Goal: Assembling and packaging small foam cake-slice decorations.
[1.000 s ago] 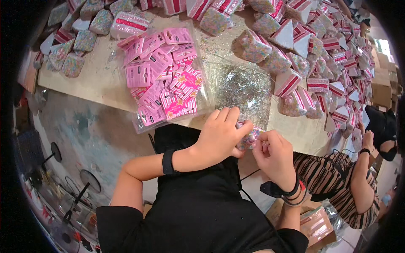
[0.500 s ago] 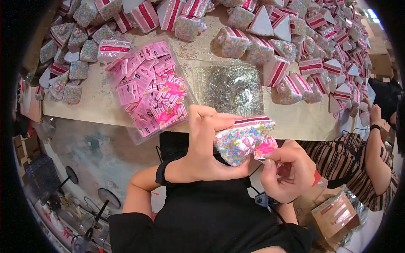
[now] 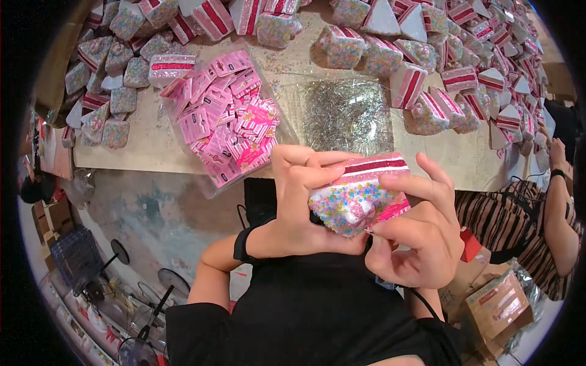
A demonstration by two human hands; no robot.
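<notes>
My left hand (image 3: 290, 204) grips a toy cake slice (image 3: 372, 174) by its side, fingers over the top and thumb beneath. The slice has pink and red layered sides and a white face with coloured sprinkles and a swirl. My right hand (image 3: 421, 232) is closed in a pinch by the slice's lower tip, its other fingers raised and one resting near the layered side. A small pale bit shows at the pinch; its kind is too small to tell. A pink tag (image 3: 395, 208) sits between my right hand and the slice, partly hidden by the fingers.
A clear plastic tray (image 3: 210, 194) of pink tags lies on the table (image 3: 131, 160). Beside it is a flat clear packet of silvery shreds (image 3: 348, 116). Many cake slices (image 3: 427, 113) are heaped behind and right. At right sit a co-worker's arm (image 3: 558, 235) and cardboard box (image 3: 497, 308).
My right hand has moved up against the slice, its fingers now spread over the side. The tag has gone partly behind the fingers. The slice has tilted to show more of its layers.
</notes>
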